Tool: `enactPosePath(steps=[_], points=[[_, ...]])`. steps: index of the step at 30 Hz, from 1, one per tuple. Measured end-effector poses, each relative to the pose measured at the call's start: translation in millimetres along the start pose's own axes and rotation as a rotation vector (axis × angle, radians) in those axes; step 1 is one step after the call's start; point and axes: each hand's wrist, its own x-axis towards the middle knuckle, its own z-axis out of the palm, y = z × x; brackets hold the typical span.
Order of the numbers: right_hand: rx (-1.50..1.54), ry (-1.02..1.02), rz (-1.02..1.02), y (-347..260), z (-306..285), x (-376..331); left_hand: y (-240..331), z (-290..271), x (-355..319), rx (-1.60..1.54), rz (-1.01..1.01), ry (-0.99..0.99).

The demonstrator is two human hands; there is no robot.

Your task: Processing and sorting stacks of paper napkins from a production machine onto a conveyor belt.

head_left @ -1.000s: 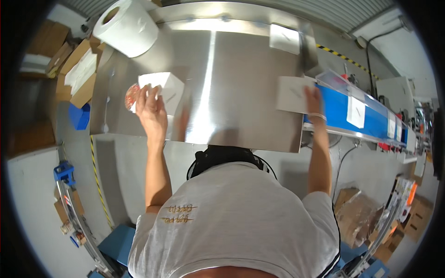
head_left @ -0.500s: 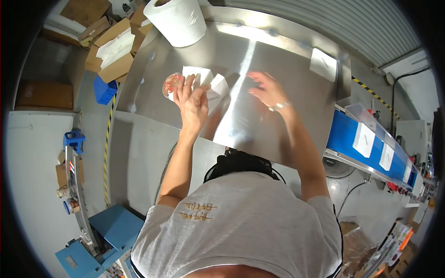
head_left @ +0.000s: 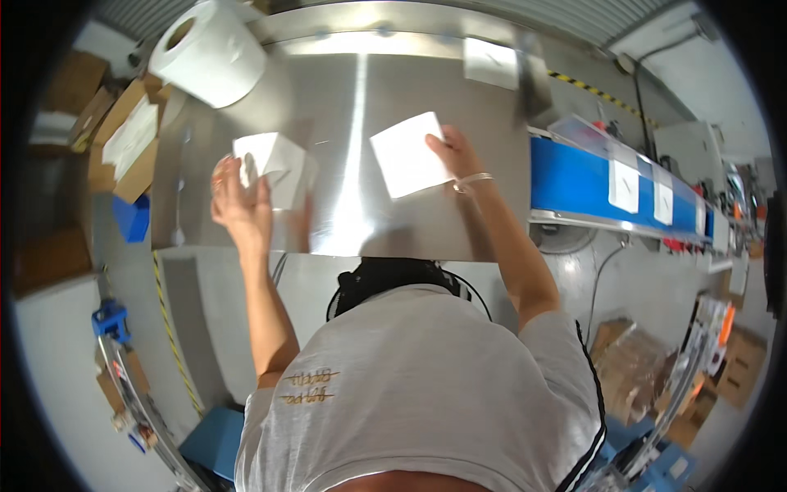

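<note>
Head view: the left hand point(head_left: 239, 201) is gripping a folded white paper piece point(head_left: 270, 164); the right hand point(head_left: 451, 152), well apart, is lying flat on a square white sheet point(head_left: 406, 154) on the steel table point(head_left: 352, 221).

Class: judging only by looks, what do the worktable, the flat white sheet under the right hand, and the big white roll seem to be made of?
Worktable: probably stainless steel, brushed; it shows streaky glare and blurred reflections.
White sheet: apparently paper or thin card, matte, flat with crisp edges.
Roll: likely soft tissue paper wound on a brown, probably cardboard, core.
</note>
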Motion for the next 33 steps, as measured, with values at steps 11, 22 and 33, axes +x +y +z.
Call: enactPosePath(steps=[11,22,33], points=[[-1.288,0.892,-0.162,37.0,-257.5,-68.4,-3.0,0.4,2.9,-0.156,0.119,0.078],[-0.606,-0.055,-0.627,-70.0,52.1,10.7,7.5,-3.3,-11.2,-0.152,-0.013,0.055],[-0.253,-0.460,-0.326,-112.9,156.7,38.4,1.6,4.2,-9.9,-0.217,-0.009,0.068]])
